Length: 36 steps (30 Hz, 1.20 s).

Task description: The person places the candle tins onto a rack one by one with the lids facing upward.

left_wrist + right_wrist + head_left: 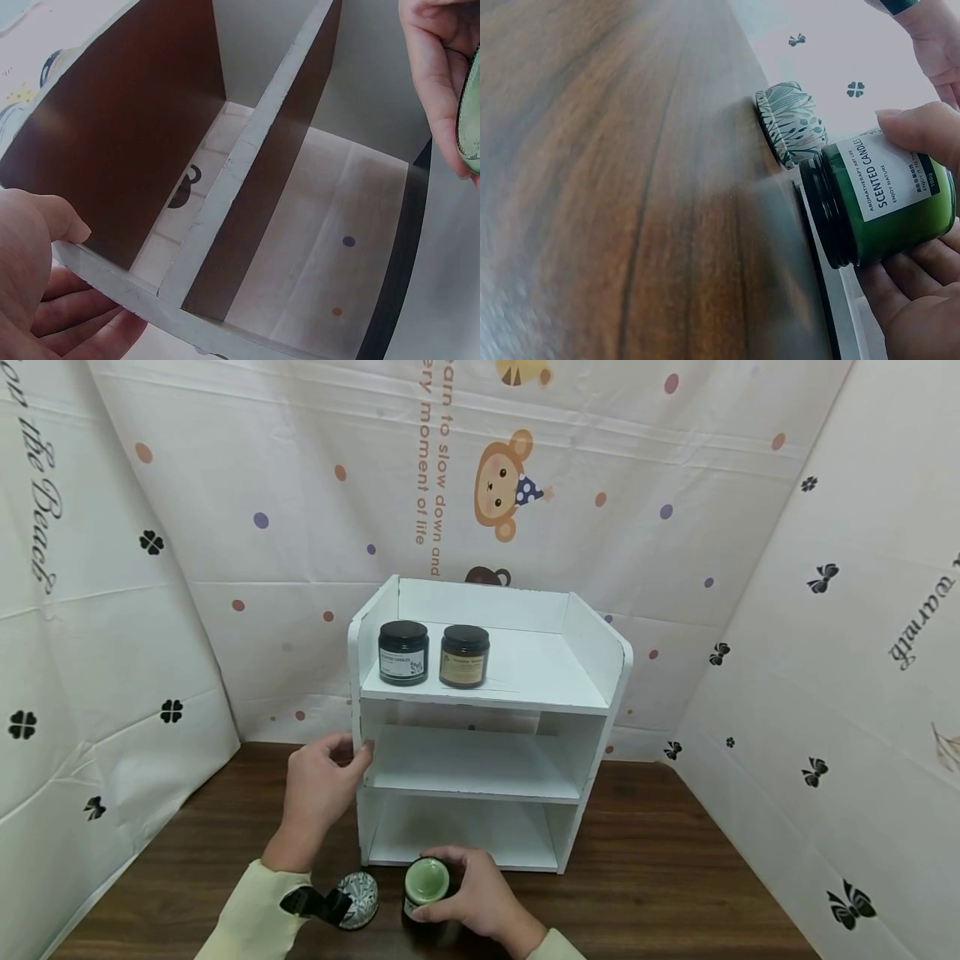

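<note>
My left hand grips the front edge of the left side panel of a white shelf. In the left wrist view, the thumb of that left hand lies inside the panel and the fingers outside. A green scented-candle jar is held by my right hand, thumb on one side and fingers on the other. The right wrist view shows the candle jar upside down, black lid towards the table. Whether it touches the table I cannot tell. Left of it sits a round leaf-patterned tin.
Two dark candle jars with black lids, one white-labelled and one yellow-labelled, stand on the shelf's top tier. The brown wooden table carries everything. Printed white cloth hangs behind and at both sides.
</note>
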Available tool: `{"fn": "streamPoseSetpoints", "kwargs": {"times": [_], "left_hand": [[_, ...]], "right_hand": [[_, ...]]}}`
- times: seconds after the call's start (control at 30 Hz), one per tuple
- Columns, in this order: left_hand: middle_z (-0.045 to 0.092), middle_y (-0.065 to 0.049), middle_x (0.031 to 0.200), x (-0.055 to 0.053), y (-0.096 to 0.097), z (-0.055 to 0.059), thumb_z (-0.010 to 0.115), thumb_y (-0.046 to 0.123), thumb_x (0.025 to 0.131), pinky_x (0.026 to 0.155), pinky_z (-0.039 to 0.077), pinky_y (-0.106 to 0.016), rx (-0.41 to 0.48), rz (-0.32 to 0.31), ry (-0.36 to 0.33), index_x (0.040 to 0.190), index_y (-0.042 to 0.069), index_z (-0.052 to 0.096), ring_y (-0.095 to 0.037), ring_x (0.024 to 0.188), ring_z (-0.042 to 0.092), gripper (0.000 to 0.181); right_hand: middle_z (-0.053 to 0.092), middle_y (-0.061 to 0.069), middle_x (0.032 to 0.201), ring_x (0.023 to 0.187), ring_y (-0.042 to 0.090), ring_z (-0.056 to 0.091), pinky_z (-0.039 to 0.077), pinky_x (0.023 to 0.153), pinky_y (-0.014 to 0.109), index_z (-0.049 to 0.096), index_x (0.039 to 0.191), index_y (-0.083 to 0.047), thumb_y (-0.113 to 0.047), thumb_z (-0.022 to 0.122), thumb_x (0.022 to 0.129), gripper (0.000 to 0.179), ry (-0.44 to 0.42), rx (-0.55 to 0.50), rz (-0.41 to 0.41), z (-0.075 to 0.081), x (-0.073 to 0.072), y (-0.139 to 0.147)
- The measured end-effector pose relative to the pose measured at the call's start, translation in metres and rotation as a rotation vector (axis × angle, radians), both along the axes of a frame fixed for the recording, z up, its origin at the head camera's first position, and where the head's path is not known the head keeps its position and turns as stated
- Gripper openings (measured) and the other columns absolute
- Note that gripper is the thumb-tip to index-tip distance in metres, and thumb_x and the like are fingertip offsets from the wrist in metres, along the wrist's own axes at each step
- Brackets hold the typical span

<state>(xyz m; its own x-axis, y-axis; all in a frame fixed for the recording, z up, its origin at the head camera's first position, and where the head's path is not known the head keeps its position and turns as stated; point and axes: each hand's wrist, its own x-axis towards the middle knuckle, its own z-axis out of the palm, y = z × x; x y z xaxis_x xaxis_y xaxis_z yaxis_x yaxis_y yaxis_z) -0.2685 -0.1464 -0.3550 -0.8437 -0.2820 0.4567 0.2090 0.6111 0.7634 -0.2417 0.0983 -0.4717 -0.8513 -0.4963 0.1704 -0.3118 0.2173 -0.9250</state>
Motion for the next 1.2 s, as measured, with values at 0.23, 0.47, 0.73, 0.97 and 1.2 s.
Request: {"fn": "streamPoseSetpoints", "kwargs": {"times": [0.23, 0.47, 0.73, 0.97, 1.2], "left_hand": [[0.077, -0.011, 0.093, 0.0, 0.0, 0.0, 0.07, 0.033, 0.095, 0.073, 0.058, -0.037, 0.003, -0.005, -0.003, 0.108, 0.007, 0.078, -0.023, 0.084, 0.07, 0.03], [0.077, -0.01, 0.092, 0.0, -0.001, -0.001, 0.07, 0.034, 0.095, 0.071, 0.057, -0.033, -0.001, -0.011, -0.001, 0.108, 0.007, 0.078, -0.023, 0.083, 0.069, 0.031], [0.077, -0.01, 0.09, 0.0, -0.001, -0.001, 0.07, 0.034, 0.095, 0.07, 0.056, -0.032, 0.003, -0.01, 0.009, 0.107, 0.007, 0.078, -0.023, 0.082, 0.069, 0.031], [0.077, -0.011, 0.089, 0.0, -0.001, -0.002, 0.07, 0.033, 0.095, 0.068, 0.055, -0.031, -0.004, -0.007, 0.023, 0.106, 0.006, 0.079, -0.022, 0.08, 0.069, 0.031], [0.077, -0.01, 0.088, 0.0, -0.001, -0.001, 0.07, 0.034, 0.094, 0.068, 0.055, -0.031, -0.007, -0.005, 0.026, 0.106, 0.006, 0.079, -0.022, 0.08, 0.069, 0.032]], "right_hand": [[0.076, -0.005, 0.107, 0.093, 0.005, 0.07, 0.054, 0.084, 0.021, 0.072, 0.123, -0.013, -0.018, 0.093, 0.071, 0.056, 0.016, -0.013, 0.004, 0.0, 0.0, 0.0], [0.076, -0.005, 0.106, 0.092, 0.005, 0.07, 0.054, 0.083, 0.022, 0.072, 0.121, -0.015, -0.017, 0.093, 0.07, 0.054, 0.03, -0.025, 0.009, 0.004, 0.0, 0.0], [0.076, -0.003, 0.107, 0.092, 0.006, 0.07, 0.055, 0.084, 0.022, 0.072, 0.121, -0.014, -0.015, 0.093, 0.07, 0.055, 0.024, -0.055, 0.016, 0.007, 0.002, -0.001], [0.076, -0.001, 0.108, 0.093, 0.007, 0.071, 0.055, 0.085, 0.023, 0.072, 0.121, -0.014, -0.013, 0.092, 0.071, 0.054, 0.023, -0.077, 0.023, 0.008, 0.004, 0.0], [0.076, 0.0, 0.107, 0.093, 0.007, 0.071, 0.056, 0.084, 0.023, 0.072, 0.121, -0.013, -0.013, 0.092, 0.071, 0.054, 0.029, -0.081, 0.028, 0.012, 0.005, 0.001]]}}
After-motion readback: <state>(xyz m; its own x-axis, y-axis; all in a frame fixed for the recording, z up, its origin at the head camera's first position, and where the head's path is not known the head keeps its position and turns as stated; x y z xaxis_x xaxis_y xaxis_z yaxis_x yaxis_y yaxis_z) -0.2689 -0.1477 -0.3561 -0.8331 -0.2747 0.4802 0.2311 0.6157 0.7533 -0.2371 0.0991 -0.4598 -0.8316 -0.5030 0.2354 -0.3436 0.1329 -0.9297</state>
